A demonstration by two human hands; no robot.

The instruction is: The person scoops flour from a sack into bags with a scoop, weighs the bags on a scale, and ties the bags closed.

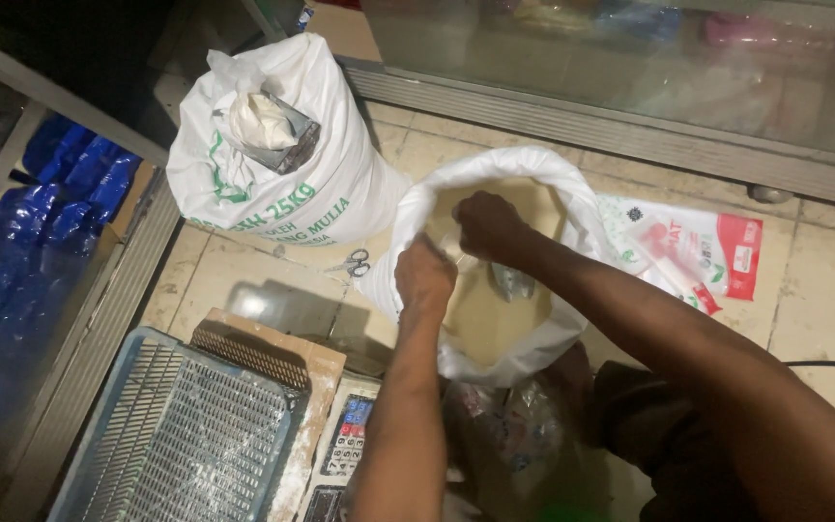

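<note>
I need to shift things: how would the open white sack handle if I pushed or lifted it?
The open sack looks floppy: its rolled rim sags and folds. It seems well filled with pale powder, so probably heavy. With the mouth open where both hands work, tipping might spill.

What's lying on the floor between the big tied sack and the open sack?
A small pair of scissors lies on the tiles between the tied sack and the open sack, seen in the head view.

Both hands, left [424, 277] and right [488, 226], reach into the open sack [572, 203]; a tied sack [340, 184] stands far left.
</note>
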